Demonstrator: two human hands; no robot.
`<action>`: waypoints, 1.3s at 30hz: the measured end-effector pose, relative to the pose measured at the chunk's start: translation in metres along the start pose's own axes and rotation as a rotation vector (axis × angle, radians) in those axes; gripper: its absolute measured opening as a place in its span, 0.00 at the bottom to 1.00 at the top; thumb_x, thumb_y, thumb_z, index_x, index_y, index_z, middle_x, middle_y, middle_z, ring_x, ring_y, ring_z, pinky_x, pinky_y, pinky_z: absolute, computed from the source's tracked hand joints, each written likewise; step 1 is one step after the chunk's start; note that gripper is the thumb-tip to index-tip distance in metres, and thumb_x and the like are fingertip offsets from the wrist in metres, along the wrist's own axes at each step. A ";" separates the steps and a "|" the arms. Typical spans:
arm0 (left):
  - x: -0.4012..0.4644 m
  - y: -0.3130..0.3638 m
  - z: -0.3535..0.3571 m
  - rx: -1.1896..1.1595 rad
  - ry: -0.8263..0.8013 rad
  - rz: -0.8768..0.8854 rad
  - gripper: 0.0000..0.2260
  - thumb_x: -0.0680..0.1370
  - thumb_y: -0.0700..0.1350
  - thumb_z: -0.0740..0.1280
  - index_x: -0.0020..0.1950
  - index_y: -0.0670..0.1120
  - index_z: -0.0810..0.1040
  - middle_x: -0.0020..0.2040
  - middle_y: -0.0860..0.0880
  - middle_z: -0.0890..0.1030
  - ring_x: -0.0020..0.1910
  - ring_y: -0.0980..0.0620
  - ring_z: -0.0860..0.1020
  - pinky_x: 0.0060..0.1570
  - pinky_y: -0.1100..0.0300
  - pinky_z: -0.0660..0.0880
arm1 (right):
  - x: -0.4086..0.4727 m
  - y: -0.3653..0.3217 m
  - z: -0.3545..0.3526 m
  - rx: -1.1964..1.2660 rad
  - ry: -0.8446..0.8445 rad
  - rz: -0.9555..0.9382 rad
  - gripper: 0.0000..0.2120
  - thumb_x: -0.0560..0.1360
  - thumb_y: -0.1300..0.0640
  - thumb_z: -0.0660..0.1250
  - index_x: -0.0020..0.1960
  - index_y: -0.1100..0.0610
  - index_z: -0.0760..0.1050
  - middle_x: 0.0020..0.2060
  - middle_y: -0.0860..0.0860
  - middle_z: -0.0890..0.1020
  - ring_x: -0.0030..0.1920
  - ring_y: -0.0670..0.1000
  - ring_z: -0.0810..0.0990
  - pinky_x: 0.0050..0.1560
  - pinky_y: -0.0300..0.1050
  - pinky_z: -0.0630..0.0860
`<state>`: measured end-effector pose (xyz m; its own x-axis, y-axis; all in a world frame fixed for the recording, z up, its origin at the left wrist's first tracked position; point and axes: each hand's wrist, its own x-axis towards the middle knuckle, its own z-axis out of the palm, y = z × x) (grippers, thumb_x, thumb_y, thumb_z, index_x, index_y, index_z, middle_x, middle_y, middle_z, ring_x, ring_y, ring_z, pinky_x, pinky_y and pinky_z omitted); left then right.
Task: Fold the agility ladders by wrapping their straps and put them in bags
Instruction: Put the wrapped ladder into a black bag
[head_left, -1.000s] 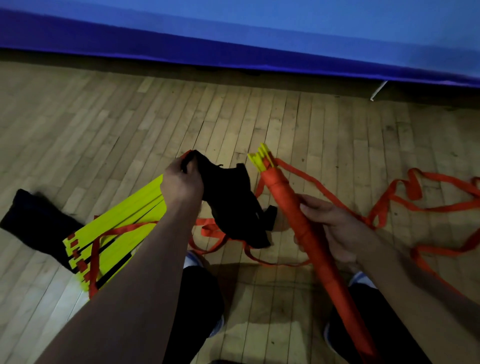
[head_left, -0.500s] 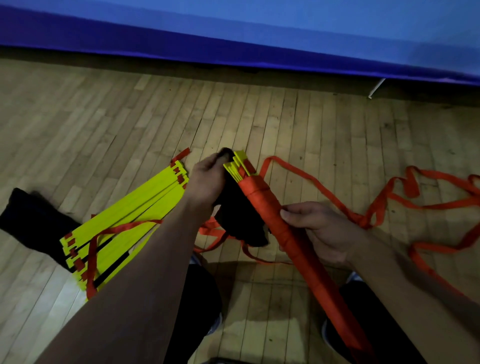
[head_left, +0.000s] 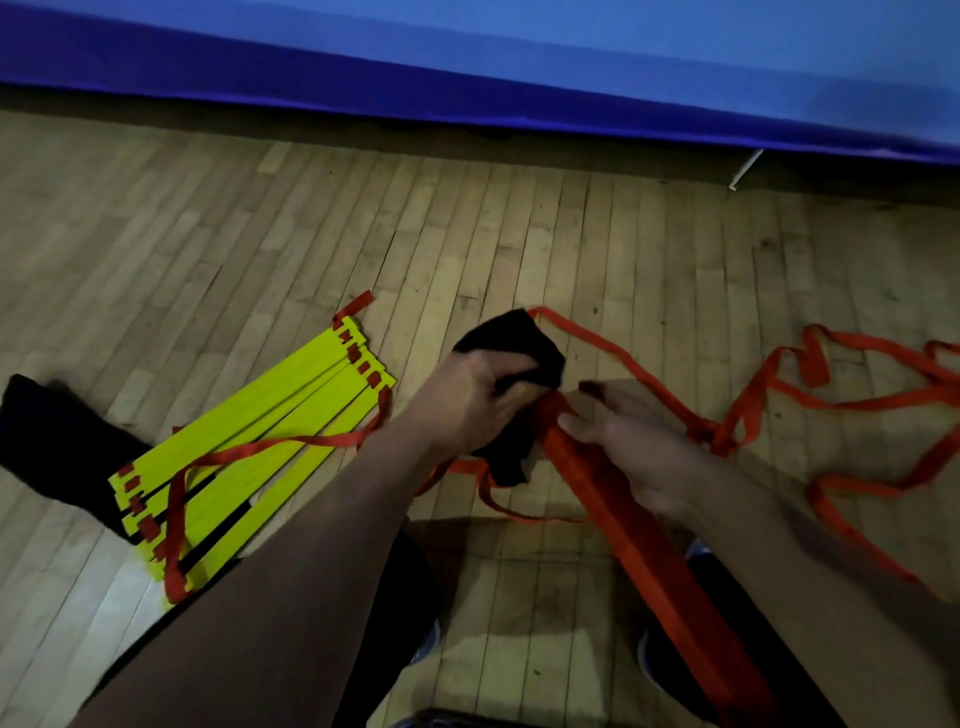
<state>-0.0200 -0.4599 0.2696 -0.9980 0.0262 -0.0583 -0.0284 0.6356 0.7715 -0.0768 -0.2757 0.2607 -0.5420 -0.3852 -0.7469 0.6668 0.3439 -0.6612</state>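
left hand (head_left: 467, 400) grips small black cloth bag (head_left: 511, 345) | right hand (head_left: 631, 447) grips orange strap-wrapped ladder bundle (head_left: 639, 540) | bundle's long axis points up-left into bag mouth

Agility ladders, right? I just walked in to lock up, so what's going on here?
A person is bagging one. The left hand grips a black bag over the tip of a ladder bundle wrapped in orange strap, which the right hand holds. A second ladder, yellow rungs unwrapped, lies on the wooden floor beside another black bag.
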 end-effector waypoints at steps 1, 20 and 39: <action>-0.001 0.002 0.009 -0.074 -0.108 -0.037 0.07 0.82 0.44 0.63 0.50 0.49 0.80 0.41 0.55 0.80 0.38 0.61 0.80 0.37 0.67 0.76 | 0.002 -0.003 -0.002 0.013 0.022 -0.023 0.34 0.79 0.62 0.68 0.78 0.42 0.60 0.56 0.56 0.83 0.49 0.56 0.85 0.40 0.50 0.83; 0.015 0.022 0.038 -0.916 0.318 -0.866 0.12 0.75 0.48 0.74 0.54 0.43 0.79 0.43 0.42 0.84 0.38 0.45 0.83 0.34 0.54 0.81 | -0.003 -0.010 0.021 -0.280 0.159 -0.142 0.21 0.78 0.33 0.61 0.60 0.46 0.79 0.47 0.47 0.86 0.48 0.49 0.85 0.47 0.48 0.83; 0.018 0.022 0.024 -0.768 0.259 -0.989 0.14 0.78 0.47 0.70 0.54 0.36 0.76 0.43 0.40 0.81 0.37 0.43 0.81 0.33 0.57 0.79 | 0.001 -0.018 0.046 -0.013 0.372 -0.088 0.15 0.84 0.49 0.59 0.66 0.52 0.75 0.56 0.53 0.81 0.52 0.53 0.80 0.42 0.44 0.75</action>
<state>-0.0369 -0.4274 0.2705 -0.5124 -0.4056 -0.7569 -0.7013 -0.3112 0.6414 -0.0654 -0.3218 0.2748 -0.7473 -0.0774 -0.6600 0.6039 0.3353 -0.7231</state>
